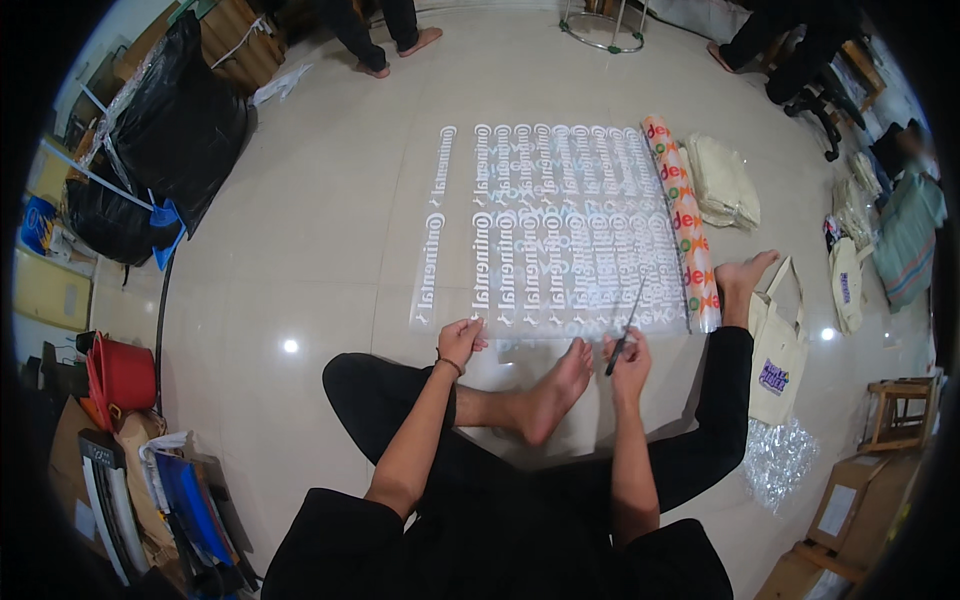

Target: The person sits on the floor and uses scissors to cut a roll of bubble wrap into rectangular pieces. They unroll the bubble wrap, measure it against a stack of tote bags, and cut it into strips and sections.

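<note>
A clear film sheet [559,217] with rows of white mirrored lettering lies on the tiled floor before me. My left hand [463,343] pinches its near edge toward the left corner. My right hand [630,356] holds dark-handled scissors [622,343] near the sheet's near edge; their blades point away from me over the film. At the sheet's right side lies a long roll of film [682,232] with orange and red print. A separate narrow film strip [437,225] with the same white lettering lies to the left of the sheet.
Folded cream cloth bags [721,180] lie beyond the roll; a cream tote bag [776,360] lies beside my right leg, near crumpled clear plastic [780,457]. Left are black plastic bags [180,127], a blue dustpan [169,225] and a red bucket [124,375]. Other people's feet [420,42] show at the far side.
</note>
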